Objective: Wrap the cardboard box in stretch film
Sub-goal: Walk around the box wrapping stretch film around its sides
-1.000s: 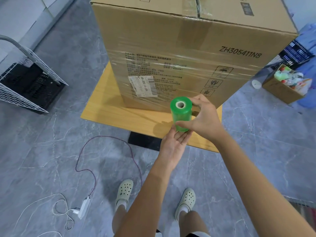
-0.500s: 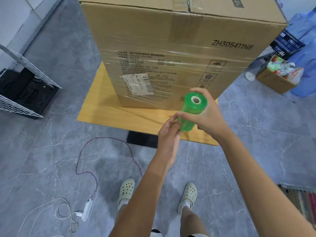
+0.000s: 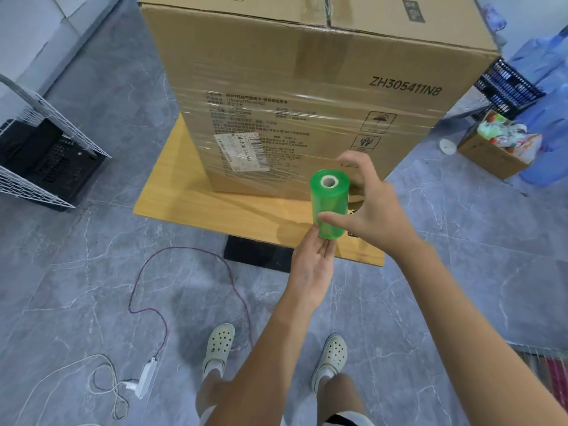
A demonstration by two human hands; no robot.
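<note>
Cardboard box [image 3: 307,87] sits on the wooden board [image 3: 184,204], clear film banding its lower half, and just in front of it the green roll of stretch film [image 3: 329,207] is held upright, core facing up. Left hand [image 3: 310,272] is palm up, fingers straight, tips under the roll's base. Right hand [image 3: 372,213] cups it loosely: thumb across the lower front, fingers splayed wide behind, index lifted clear.
</note>
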